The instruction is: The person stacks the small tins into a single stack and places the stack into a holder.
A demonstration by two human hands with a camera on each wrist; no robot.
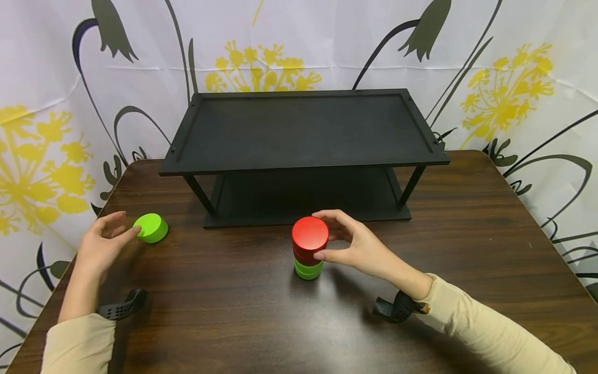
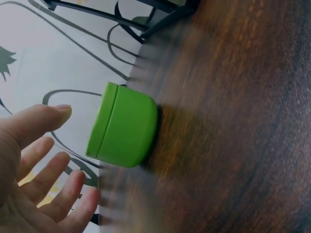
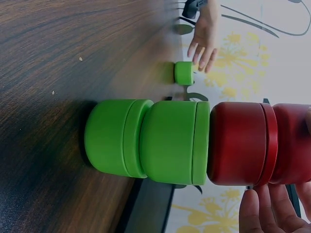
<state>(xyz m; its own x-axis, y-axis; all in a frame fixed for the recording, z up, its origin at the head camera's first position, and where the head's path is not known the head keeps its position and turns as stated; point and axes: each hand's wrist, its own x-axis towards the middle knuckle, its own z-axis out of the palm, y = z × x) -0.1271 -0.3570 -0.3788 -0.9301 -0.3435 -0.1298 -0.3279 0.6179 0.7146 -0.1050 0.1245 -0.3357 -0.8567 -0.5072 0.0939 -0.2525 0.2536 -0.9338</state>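
Observation:
Several small round lidded tins stand stacked at the middle of the table, two green at the bottom and two red above. The top red tin [image 1: 310, 232] is between the thumb and fingers of my right hand [image 1: 351, 240], which holds it from the right side. Under it, the lower red tin [image 3: 238, 143] sits over the upper green tin [image 3: 170, 141] and the bottom green tin [image 3: 112, 138]. On the left, a single green tin [image 2: 127, 127] stands upright on the table. My left hand [image 2: 41, 170] is beside its lid, fingers spread and relaxed, with a gap between.
A black two-level shelf [image 1: 299, 130] stands behind the stack, at the back of the dark wooden table [image 1: 224, 317]. A white curtain [image 1: 154, 57] with printed flowers hangs behind the table. Black straps [image 1: 122, 307] are on both wrists.

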